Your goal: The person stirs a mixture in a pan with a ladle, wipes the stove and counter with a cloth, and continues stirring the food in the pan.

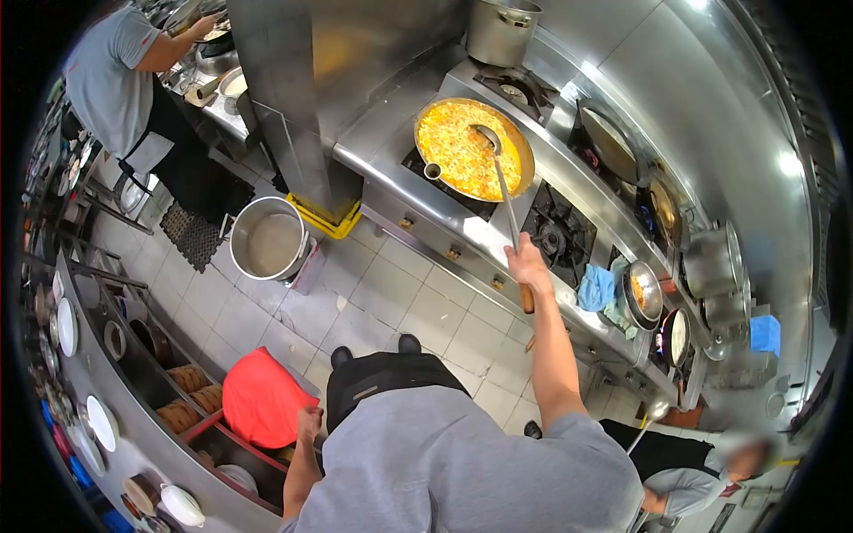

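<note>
My right hand (528, 264) is wrapped round the long handle of a ladle (506, 191), close to its wooden end. The ladle's bowl rests in a wide pan (530, 173) full of a chunky yellow-orange food (458, 142). This pan stands on the stove by the wall. My left hand (307, 424) hangs low at my side with its fingers curled, right beside a bright red cloth or bag (265, 395). Whether it grips the red edge or anything else is hidden.
A large pot (267, 238) stands low near a yellow crate (324, 218). Another pot (502, 31) and several pans line the stove (418, 191). Blue cloth (595, 289) lies at its edge. One co-worker (115, 80) stands far left, another (684, 480) lower right. Shelves (133, 426) curve along the left.
</note>
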`<action>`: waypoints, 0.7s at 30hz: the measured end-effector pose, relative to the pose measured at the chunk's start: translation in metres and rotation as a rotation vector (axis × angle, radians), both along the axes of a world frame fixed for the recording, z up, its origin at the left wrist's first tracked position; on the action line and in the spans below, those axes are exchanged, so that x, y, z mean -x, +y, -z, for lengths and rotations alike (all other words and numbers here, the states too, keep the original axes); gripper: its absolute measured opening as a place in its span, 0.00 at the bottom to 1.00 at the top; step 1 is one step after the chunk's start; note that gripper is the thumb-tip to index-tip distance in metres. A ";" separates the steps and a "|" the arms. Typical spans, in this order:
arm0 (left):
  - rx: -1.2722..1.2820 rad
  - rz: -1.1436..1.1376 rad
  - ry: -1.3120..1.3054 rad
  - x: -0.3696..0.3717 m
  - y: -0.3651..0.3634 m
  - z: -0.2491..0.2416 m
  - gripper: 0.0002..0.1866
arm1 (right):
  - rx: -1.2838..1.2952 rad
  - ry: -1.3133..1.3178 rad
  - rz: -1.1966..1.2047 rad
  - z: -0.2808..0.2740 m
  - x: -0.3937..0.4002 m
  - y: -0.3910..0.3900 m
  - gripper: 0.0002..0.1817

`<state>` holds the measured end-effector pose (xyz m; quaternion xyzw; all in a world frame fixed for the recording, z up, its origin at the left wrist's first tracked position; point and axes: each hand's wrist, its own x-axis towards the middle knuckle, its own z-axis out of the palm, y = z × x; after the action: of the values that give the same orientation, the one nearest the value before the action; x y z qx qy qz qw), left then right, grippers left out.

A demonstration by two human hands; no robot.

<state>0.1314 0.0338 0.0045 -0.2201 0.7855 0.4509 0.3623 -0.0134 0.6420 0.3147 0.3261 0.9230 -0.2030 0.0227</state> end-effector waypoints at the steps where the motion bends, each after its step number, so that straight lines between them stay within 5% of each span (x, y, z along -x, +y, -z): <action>1: -0.006 -0.005 0.072 -0.004 -0.001 0.003 0.10 | 0.004 0.013 0.004 -0.019 0.000 -0.005 0.17; 7: -0.031 -0.116 0.135 -0.037 -0.013 0.032 0.08 | 0.051 0.098 0.006 -0.054 0.006 -0.027 0.17; 21: 0.021 -0.202 0.078 -0.053 0.005 0.030 0.10 | -0.060 -0.146 -0.015 0.018 0.029 -0.014 0.21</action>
<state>0.1840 0.0386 -0.0255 -0.2845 0.7774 0.4850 0.2819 -0.0422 0.6283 0.2965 0.3334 0.9270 -0.1507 0.0818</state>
